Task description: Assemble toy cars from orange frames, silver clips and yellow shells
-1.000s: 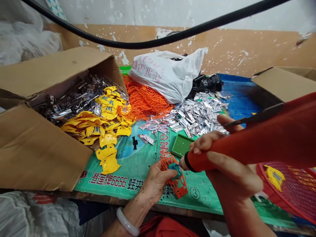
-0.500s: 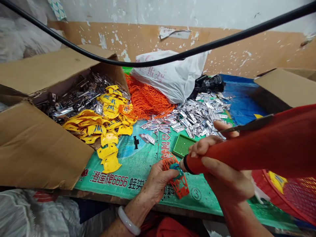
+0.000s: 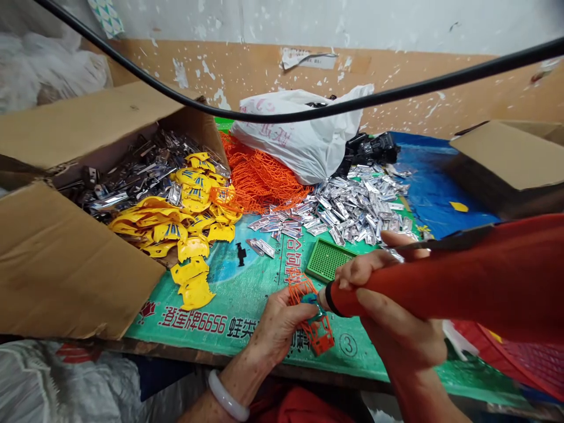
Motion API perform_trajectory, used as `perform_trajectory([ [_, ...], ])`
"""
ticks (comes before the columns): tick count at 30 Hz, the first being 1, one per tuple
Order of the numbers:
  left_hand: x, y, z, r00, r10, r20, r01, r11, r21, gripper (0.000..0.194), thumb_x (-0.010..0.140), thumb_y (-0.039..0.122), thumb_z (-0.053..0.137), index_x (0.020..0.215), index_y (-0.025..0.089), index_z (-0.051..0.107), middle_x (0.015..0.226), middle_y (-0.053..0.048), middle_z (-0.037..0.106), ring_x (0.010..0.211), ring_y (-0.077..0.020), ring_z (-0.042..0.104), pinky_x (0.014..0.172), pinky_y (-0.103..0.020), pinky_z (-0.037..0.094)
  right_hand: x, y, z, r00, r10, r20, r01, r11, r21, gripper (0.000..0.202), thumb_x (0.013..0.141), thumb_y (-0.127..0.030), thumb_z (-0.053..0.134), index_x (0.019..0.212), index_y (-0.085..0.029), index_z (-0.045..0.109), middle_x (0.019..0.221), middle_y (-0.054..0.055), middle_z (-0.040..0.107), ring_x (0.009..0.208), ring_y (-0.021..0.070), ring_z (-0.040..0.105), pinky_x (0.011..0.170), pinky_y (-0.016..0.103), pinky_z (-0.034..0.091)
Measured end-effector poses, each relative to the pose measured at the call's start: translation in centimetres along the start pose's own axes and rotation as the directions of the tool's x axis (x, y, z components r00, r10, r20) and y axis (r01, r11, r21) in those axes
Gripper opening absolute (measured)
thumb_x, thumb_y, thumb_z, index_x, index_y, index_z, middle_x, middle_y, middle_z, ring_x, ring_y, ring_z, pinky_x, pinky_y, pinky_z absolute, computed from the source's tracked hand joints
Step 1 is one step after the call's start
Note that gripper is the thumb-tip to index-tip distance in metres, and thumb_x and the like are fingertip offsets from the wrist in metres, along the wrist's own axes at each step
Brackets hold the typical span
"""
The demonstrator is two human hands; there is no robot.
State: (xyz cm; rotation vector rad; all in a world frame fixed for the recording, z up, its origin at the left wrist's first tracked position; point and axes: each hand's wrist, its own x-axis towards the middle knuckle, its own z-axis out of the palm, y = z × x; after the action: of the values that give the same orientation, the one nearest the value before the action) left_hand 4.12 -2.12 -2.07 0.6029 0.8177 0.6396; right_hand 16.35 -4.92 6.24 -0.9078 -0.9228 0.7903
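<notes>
My left hand (image 3: 275,322) is closed on an orange lattice plastic frame (image 3: 323,341) just above the table's front part. A small teal piece (image 3: 311,301) sits against that frame, partly under my thumb. My right hand (image 3: 399,329) wraps round a large red electric screwdriver (image 3: 432,288), which lies tilted with its nose toward my left hand. Its pale tip meets the teal piece, and a black ring circles the nose. The bit itself and any screw are hidden. Behind the nose stands a small green perforated tray (image 3: 329,259).
A cardboard box (image 3: 83,264) of shiny parts stands left, with yellow printed pieces (image 3: 191,288) spilling out. Orange lattice frames (image 3: 264,182) lie under a white bag (image 3: 286,135). Silvery pieces (image 3: 343,205) are heaped centrally. A red basket (image 3: 515,358) stands right; a black cable (image 3: 264,114) crosses above.
The rear of the screwdriver has dropped, uncovering a yellow scrap on the blue sheet. Both hands keep their hold, and the tip stays at the teal piece. The view shifts slightly.
</notes>
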Motion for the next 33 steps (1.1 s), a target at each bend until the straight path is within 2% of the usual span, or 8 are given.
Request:
perform_trajectory([
  [6,-0.1,-0.1,-0.1,1.000,-0.002,-0.021,0.002,1.000,-0.017,0.027,0.058,0.014,0.069,0.085,0.014,0.067,0.075,-0.002,0.062,0.064,-0.0148,0.058,0.063,-0.029,0.047,-0.1,0.5,-0.4,1.000,0.002,0.028,0.000,0.999,-0.045,0.048,0.073,-0.016,0.070,0.114,-0.031,0.051,0.076,-0.004,0.058,0.066,0.0128,0.059,0.072,0.034,0.052],
  [11,-0.1,0.0,0.1,1.000,0.010,-0.001,-0.010,1.000,-0.027,0.023,0.057,0.013,0.069,0.080,0.013,0.068,0.071,-0.001,0.061,0.061,-0.0119,0.054,0.062,-0.027,0.047,-0.2,0.4,-0.5,0.999,0.012,0.052,-0.013,1.000,0.019,0.048,0.072,-0.017,0.071,0.114,-0.029,0.050,0.075,-0.004,0.058,0.065,0.0128,0.058,0.069,0.033,0.052],
  [15,0.1,-0.2,0.0,1.000,0.006,-0.007,-0.006,1.000,0.001,0.025,0.058,0.014,0.069,0.083,0.013,0.069,0.072,-0.002,0.062,0.059,-0.0120,0.054,0.056,-0.025,0.045,0.0,0.7,-0.7,0.993,0.007,0.119,-0.013,0.999,0.051,0.044,0.074,-0.020,0.070,0.113,-0.030,0.051,0.074,-0.004,0.057,0.064,0.0136,0.057,0.062,0.033,0.051],
  [20,0.2,-0.1,-0.5,1.000,0.007,0.004,-0.007,1.000,0.011,0.025,0.058,0.014,0.071,0.083,0.012,0.069,0.067,0.000,0.061,0.054,-0.0111,0.052,0.055,-0.026,0.046,0.1,1.5,-0.6,0.988,0.011,0.156,-0.018,0.999,0.043,0.045,0.074,-0.018,0.068,0.113,-0.032,0.051,0.075,-0.004,0.056,0.067,0.0141,0.056,0.065,0.034,0.049],
  [24,-0.2,0.4,-0.9,0.998,0.010,0.062,-0.012,0.999,0.032,0.029,0.058,0.015,0.075,0.086,0.013,0.070,0.074,-0.002,0.065,0.063,-0.0137,0.057,0.064,-0.027,0.048,0.2,1.5,-0.5,0.990,0.011,0.143,-0.017,0.999,0.037,0.052,0.070,-0.016,0.069,0.116,-0.030,0.050,0.073,-0.004,0.057,0.064,0.0138,0.056,0.065,0.034,0.049],
  [28,-0.7,0.5,-0.7,0.990,0.002,0.138,-0.001,1.000,-0.009,0.037,0.059,0.014,0.078,0.095,0.013,0.070,0.085,-0.005,0.068,0.075,-0.0163,0.062,0.073,-0.028,0.048,0.9,0.3,-0.7,0.993,0.023,0.112,-0.032,0.997,0.074,0.061,0.065,-0.014,0.070,0.120,-0.029,0.049,0.072,-0.004,0.058,0.061,0.0144,0.057,0.060,0.033,0.049],
  [33,-0.7,0.3,-0.5,0.990,-0.044,0.131,0.055,0.995,-0.082,0.042,0.060,0.012,0.079,0.101,0.014,0.069,0.097,-0.007,0.069,0.081,-0.0169,0.064,0.079,-0.030,0.051,2.5,-1.7,-1.2,1.000,-0.029,0.012,0.028,0.997,0.076,0.055,0.062,-0.012,0.067,0.113,-0.029,0.055,0.067,-0.005,0.058,0.056,0.0144,0.056,0.056,0.032,0.048],
])
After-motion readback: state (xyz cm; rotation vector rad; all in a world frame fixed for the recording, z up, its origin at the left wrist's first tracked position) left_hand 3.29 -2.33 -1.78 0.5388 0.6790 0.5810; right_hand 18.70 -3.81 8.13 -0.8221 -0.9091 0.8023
